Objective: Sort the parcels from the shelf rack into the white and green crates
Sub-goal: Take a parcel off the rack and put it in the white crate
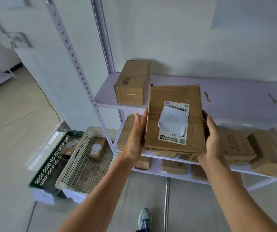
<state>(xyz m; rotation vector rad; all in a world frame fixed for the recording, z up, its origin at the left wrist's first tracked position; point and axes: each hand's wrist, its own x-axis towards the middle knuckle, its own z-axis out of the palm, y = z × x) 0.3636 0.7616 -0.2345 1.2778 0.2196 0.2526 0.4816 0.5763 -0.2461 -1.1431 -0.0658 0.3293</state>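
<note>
I hold a flat, crumpled cardboard parcel (167,101) in front of the shelf rack (104,97), its top showing a shipping label with a handwritten paper slip. My left hand (134,138) presses its left edge and my right hand (212,141) grips its right edge. On the floor at lower left lie the white crate (70,173) and, beside it, the green crate (45,171). Each crate holds a small brown parcel with a white slip.
A brown box (132,82) lies on the upper shelf. The shelf below carries several more cardboard parcels (268,151), and others lie on a lower shelf. A black cable (50,104) runs down the wall to the floor. My shoe (144,218) shows at the bottom.
</note>
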